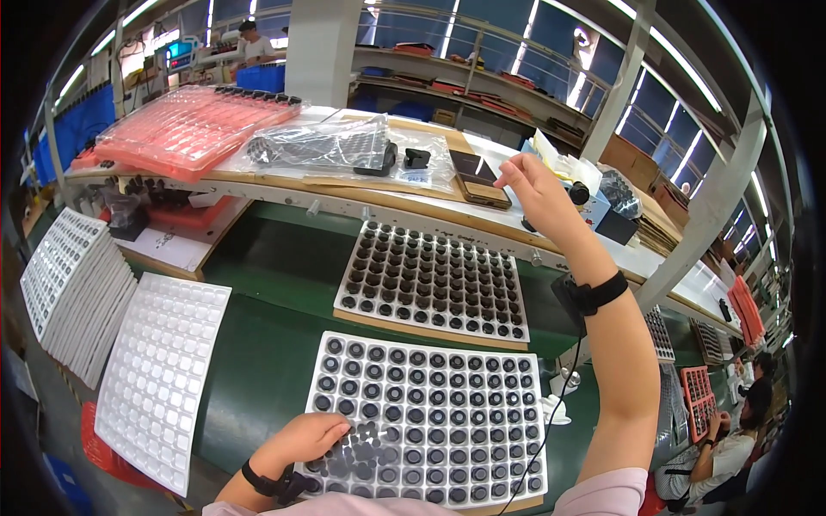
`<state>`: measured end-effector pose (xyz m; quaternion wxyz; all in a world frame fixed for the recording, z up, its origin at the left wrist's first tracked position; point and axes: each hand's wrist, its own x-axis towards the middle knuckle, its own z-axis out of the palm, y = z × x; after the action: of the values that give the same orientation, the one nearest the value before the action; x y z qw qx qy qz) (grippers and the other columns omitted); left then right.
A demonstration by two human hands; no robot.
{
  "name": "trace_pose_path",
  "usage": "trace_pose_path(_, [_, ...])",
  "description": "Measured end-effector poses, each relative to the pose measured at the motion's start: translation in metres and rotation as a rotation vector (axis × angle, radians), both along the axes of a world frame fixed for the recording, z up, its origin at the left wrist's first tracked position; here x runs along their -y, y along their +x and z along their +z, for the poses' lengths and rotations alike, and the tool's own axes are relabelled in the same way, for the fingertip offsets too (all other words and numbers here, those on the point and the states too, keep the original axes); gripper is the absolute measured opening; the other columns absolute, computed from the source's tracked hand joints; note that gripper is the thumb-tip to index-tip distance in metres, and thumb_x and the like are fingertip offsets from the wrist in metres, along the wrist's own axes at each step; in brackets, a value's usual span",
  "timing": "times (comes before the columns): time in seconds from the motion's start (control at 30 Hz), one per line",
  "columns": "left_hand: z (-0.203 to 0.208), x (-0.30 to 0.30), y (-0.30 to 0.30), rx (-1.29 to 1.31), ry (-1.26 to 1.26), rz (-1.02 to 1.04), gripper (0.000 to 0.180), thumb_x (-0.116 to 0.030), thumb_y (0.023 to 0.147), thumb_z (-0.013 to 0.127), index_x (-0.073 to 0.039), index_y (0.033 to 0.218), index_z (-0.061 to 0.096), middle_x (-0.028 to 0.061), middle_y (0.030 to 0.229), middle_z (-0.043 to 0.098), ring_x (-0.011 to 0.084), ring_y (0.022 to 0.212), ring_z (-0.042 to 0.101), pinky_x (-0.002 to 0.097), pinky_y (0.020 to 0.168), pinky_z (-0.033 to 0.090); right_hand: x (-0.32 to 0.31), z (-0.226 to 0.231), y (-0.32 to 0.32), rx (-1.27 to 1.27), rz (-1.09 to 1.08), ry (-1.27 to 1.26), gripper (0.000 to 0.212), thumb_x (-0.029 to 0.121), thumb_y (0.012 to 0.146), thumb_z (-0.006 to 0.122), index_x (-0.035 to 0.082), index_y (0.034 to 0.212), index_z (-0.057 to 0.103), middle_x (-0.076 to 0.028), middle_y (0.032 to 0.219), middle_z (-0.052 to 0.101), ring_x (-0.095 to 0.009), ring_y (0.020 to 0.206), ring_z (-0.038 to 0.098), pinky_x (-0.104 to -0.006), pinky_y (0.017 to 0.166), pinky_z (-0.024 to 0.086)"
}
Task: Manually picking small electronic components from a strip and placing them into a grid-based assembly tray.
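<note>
My left hand (305,439) is closed at the edge of a cluster of dark round discs (360,454), which look joined on a thin sheet. The discs lie over the lower left of a white tray (542,370) whose pockets hold rows of black round caps (437,378). My right hand (535,187) is raised at the shelf edge with thumb and fingers pinched together, near a dark phone (476,176). Whatever the pinch holds is too small to make out. Beyond the near tray stands another tray of black round parts (434,279).
Left of the trays are an unfilled white tray (163,370) and a tall tray stack (82,301). The raised shelf (335,199) carries red trays in plastic (189,129), a bagged black part (344,146) and a blue box (594,211). People (731,439) sit at the right.
</note>
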<state>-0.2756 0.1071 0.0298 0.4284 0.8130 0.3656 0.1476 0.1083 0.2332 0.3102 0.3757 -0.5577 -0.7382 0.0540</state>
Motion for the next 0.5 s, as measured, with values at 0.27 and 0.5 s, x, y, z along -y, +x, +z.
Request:
trace_pose_path(0.27, [-0.014, 0.003, 0.005, 0.003, 0.102, 0.016, 0.025, -0.028, 0.101, 0.056, -0.007, 0.102, 0.07, 0.0146, 0.09, 0.071, 0.0365, 0.085, 0.068, 0.0451, 0.074, 0.054, -0.017, -0.018, -0.001, 0.016, 0.077, -0.046, 0.047, 0.047, 0.108, 0.045, 0.002, 0.118, 0.055, -0.01, 0.108, 0.07, -0.019, 0.105, 0.062, -0.0327, 0.096, 0.046])
trace_pose_path(0.5, [-0.013, 0.0, 0.006, -0.015, 0.127, 0.009, 0.025, -0.028, 0.101, 0.056, -0.007, 0.101, 0.07, 0.0143, 0.09, 0.071, 0.0366, 0.085, 0.068, 0.0455, 0.075, 0.054, -0.017, -0.016, -0.003, 0.044, 0.056, -0.065, 0.049, 0.048, 0.108, 0.044, 0.002, 0.119, 0.055, -0.011, 0.11, 0.071, -0.02, 0.109, 0.063, -0.0334, 0.098, 0.046])
